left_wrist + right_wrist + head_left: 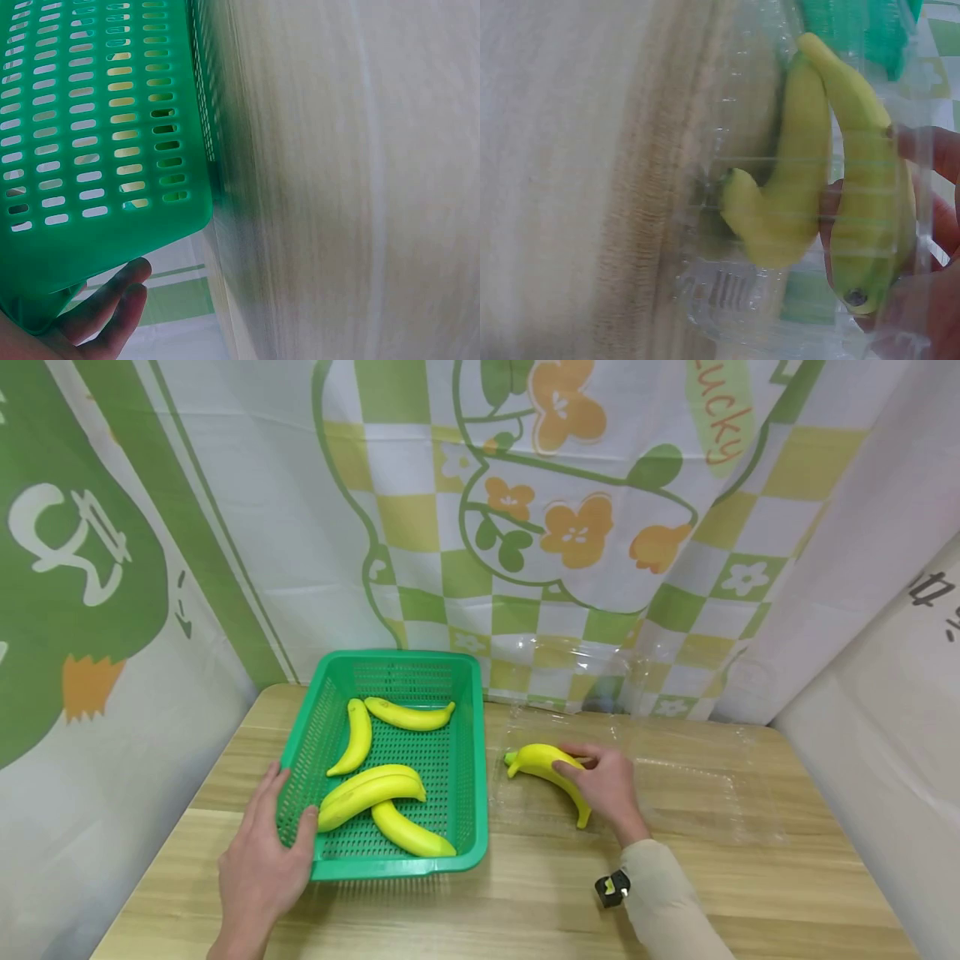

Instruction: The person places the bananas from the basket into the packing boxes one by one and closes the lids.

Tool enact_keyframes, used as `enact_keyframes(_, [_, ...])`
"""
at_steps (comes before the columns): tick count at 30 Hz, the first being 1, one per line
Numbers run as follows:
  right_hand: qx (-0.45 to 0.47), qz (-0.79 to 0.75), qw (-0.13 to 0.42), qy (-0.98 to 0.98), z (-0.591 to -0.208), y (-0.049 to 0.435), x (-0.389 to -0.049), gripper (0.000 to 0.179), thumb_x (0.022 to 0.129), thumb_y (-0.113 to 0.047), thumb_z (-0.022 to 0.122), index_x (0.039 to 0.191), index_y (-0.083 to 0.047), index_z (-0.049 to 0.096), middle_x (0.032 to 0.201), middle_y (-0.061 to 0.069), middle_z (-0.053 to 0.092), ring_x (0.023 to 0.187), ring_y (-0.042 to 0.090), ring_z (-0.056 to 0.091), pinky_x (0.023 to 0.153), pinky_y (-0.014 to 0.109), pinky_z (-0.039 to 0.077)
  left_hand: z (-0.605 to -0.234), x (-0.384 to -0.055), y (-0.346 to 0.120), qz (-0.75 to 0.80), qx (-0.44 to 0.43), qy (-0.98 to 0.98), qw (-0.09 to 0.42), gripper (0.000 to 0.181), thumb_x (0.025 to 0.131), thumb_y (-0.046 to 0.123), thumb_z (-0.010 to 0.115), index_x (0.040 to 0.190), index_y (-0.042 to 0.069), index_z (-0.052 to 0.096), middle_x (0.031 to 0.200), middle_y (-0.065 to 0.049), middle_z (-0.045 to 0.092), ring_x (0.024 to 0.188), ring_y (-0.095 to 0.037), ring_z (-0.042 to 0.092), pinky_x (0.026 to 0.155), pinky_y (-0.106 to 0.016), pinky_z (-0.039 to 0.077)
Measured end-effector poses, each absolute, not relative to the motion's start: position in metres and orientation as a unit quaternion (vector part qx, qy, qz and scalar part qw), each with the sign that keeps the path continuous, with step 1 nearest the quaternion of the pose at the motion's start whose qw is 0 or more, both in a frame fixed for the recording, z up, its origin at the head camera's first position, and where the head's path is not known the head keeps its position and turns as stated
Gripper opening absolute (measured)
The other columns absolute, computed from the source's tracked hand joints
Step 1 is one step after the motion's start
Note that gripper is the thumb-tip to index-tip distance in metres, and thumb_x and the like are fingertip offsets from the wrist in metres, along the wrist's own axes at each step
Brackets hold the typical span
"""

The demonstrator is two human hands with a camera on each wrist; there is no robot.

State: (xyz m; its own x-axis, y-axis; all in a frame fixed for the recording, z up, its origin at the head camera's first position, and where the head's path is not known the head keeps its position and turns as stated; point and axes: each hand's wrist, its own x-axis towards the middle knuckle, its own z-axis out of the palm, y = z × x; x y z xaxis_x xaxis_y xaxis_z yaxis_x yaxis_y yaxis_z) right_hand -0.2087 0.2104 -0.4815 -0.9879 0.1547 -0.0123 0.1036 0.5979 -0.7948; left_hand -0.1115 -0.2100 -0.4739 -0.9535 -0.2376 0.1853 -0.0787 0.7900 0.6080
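Observation:
My left hand (262, 852) grips the left rim of a green plastic basket (397, 867), thumb at the rim and fingers along the outside. In the left wrist view its fingers (120, 311) lie beside the basket's slotted wall (97, 172). Several yellow bananas lie inside the basket, one of them a banana (412, 832) near the front. My right hand (607, 785) holds a banana (551, 762) over a clear plastic container (697, 785). In the right wrist view the held banana (862, 187) leans against a second banana (787, 187), seen through the container's clear wall.
The container's clear lid (585, 672) stands up against the patterned curtain (465, 572) at the back. Wood-patterned table (525, 910) stretches in front of the basket and container. A small black device (612, 888) sits at the right sleeve (667, 893).

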Motion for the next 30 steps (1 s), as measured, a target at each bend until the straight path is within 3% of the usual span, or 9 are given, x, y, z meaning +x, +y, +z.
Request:
enact_keyframes(5, [-0.078, 0.438, 0.033, -0.895, -0.4850, 0.2088, -0.2085, 0.033, 0.092, -0.028, 0.084, 0.123, -0.018, 0.081, 0.129, 0.014, 0.078, 0.109, 0.029, 0.076, 0.079, 0.030, 0.062, -0.4741, -0.1111, -0.2103, -0.315, 0.086, -0.937, 0.124, 0.066, 0.109, 0.037, 0.051, 0.168, 0.016, 0.030, 0.180, 0.000, 0.022, 0.142, -0.059, 0.048, 0.086, -0.072, 0.050])
enact_keyframes(12, [-0.063, 0.409, 0.039, -0.909, -0.4875, 0.2049, -0.2078, 0.032, 0.092, -0.023, 0.083, 0.124, -0.015, 0.081, 0.124, 0.015, 0.079, 0.120, 0.034, 0.074, 0.102, 0.048, 0.061, -0.4739, -0.1114, -0.2101, -0.316, 0.088, -0.937, 0.120, 0.067, 0.109, 0.036, 0.052, 0.168, 0.017, 0.029, 0.180, 0.001, 0.020, 0.143, -0.059, 0.047, 0.090, -0.077, 0.047])
enact_keyframes(30, [-0.061, 0.416, 0.030, -0.907, -0.4848, 0.2055, -0.2066, 0.036, 0.093, -0.023, 0.082, 0.127, -0.011, 0.079, 0.125, 0.018, 0.078, 0.116, 0.034, 0.073, 0.101, 0.050, 0.061, -0.4723, -0.1119, -0.2092, -0.318, 0.088, -0.936, 0.123, 0.066, 0.109, 0.036, 0.052, 0.168, 0.017, 0.030, 0.180, 0.002, 0.021, 0.143, -0.059, 0.048, 0.091, -0.077, 0.046])
